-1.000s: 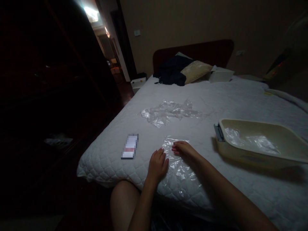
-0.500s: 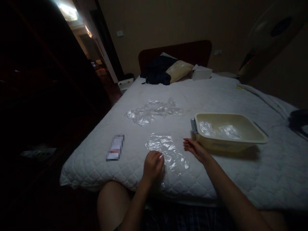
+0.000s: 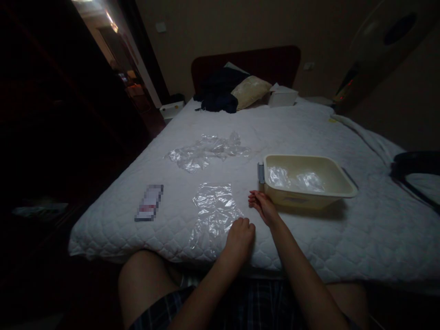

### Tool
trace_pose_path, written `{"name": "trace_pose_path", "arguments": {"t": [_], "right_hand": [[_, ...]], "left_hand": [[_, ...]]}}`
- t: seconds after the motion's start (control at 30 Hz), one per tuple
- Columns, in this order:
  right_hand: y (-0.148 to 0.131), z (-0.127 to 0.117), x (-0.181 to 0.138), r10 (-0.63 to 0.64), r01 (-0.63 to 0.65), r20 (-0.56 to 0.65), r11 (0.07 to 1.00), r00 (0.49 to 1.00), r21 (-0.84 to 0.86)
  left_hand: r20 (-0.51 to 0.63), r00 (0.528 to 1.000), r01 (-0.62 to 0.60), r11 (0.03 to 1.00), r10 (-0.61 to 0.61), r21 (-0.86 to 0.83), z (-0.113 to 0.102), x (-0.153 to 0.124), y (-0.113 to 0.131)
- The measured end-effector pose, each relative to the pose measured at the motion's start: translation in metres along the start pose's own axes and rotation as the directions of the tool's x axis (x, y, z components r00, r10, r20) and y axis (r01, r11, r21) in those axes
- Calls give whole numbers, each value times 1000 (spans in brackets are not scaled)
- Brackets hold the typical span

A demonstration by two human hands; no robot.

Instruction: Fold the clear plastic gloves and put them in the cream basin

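Note:
A clear plastic bag (image 3: 216, 206) lies spread and wrinkled on the white quilted bed cover. My left hand (image 3: 241, 236) is over its lower right edge, fingers curled down and closed on the plastic; the fingertips are hidden. Just to the right and farther off, my right hand (image 3: 264, 208) rests on its side, empty, with fingers slightly bent and apart. Beside it stands a cream plastic tub (image 3: 302, 197) with grey handle clips. Inside the tub are clear plastic pieces (image 3: 309, 181). More crumpled clear plastic (image 3: 209, 151) lies farther back on the bed.
A phone-like item (image 3: 149, 203), its face blurred, lies left on the bed cover (image 3: 113, 220). At the headboard are dark cloth (image 3: 218, 94), a yellowish pillow (image 3: 250, 91) and a white box (image 3: 283, 97). A fan (image 3: 395, 36) stands at right, near a black curved object (image 3: 417, 162).
My left hand has moved from over the bag's middle to its right edge, uncovering its lower left part. My right hand remains beside the tub. The whole view has shifted slightly.

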State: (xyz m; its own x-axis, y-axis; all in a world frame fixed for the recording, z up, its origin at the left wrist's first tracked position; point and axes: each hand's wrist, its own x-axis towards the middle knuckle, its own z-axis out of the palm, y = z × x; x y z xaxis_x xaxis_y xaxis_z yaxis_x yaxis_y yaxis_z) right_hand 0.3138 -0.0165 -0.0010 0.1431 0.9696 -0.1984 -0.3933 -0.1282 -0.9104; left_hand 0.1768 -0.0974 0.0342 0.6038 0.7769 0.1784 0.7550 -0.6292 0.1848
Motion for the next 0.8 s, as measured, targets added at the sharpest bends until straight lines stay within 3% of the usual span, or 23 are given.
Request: {"name": "trace_pose_path", "arguments": {"t": [0.3, 0.43, 0.5, 0.63, 0.7, 0.8], "right_hand": [[1, 0, 1, 17, -18, 13, 998, 1000, 63], [1, 0, 0, 15, -15, 5, 999, 1000, 39], [2, -1, 1, 12, -12, 9, 999, 1000, 29], [3, -2, 2, 4, -6, 24, 999, 1000, 45], [3, -2, 1, -1, 1, 18, 1000, 1000, 28], [2, -2, 1, -7, 7, 6, 1000, 1000, -6]], "left_hand": [[13, 996, 89, 996, -89, 25, 2, 7, 1], [-59, 984, 154, 971, -167, -181, -3, 8, -4], [-111, 961, 193, 905, -252, -379, -7, 9, -9], [-134, 867, 259, 664, -480, -702, -14, 12, -27], [-120, 831, 273, 585, -543, -763, -17, 13, -39], [-107, 805, 297, 553, -584, -778, -20, 14, -55]]}}
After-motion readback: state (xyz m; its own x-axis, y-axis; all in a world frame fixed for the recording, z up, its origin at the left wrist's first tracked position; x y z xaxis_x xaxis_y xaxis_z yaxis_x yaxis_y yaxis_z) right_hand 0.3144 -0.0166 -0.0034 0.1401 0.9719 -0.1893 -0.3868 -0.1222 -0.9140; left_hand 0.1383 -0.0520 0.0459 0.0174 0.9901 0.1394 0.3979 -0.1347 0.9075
